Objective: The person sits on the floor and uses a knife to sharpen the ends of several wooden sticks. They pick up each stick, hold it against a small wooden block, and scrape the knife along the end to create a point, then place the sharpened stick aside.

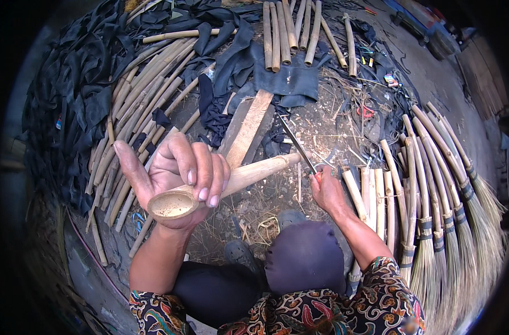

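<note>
My left hand [179, 173] is wrapped round a thick bamboo pole [254, 174], its thumb sticking out to the side. The pole's near end is hollow, with a wide oval opening turned up toward me. It slants away to the right, and its far end lies beside a long narrow blade [295, 139]. That blade has an orange handle, closed in my right hand [328, 192], and its tip points away to the left. Whether it is a knife or a saw, I cannot tell, nor whether it touches the bamboo.
A wooden plank [249, 131] rests beyond the pole. Dark rubbery strips [76, 95] and a stack of bamboo poles [148, 95] fill the left. More poles [288, 33] lie at the far side. Straw brooms [449, 240] line the right. Red-handled scissors [365, 112] lie among shavings.
</note>
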### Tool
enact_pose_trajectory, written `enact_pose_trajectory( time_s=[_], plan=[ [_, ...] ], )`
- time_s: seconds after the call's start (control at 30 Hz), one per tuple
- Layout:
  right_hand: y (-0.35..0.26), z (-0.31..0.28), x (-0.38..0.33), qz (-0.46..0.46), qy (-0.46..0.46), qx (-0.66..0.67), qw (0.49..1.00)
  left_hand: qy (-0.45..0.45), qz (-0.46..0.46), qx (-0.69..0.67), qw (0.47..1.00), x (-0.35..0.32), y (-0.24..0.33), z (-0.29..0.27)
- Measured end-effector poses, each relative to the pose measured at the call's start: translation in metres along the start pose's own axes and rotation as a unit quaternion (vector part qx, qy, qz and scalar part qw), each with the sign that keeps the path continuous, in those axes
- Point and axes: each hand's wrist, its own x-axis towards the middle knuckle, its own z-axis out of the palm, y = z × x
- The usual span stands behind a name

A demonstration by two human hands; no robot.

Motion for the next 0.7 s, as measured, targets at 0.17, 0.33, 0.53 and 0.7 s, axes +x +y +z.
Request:
enact_pose_trajectory(
  time_s=[0.17, 0.33, 0.53, 0.7],
  plan=[
    [0.022, 0.019, -0.01, -0.082, -0.01, -0.03, 0.996, 0.026, 0.054, -0.014, 0.998, 0.009, -0.004, -0.014],
    [0.051, 0.041, 0.01, 0.095, 0.034, -0.001, 0.995, 0.205, 0.173, 0.046, 0.962, 0.011, -0.01, -0.044],
    [0.074, 0.065, 0.008, 0.091, 0.045, -0.005, 0.995, 0.246, 0.13, 0.328, 0.903, -0.029, -0.039, -0.091],
    [0.08, 0.088, 0.026, 0.049, 0.073, -0.004, 0.996, 0.141, -0.116, 0.534, 0.825, -0.062, -0.068, -0.123]
  ],
)
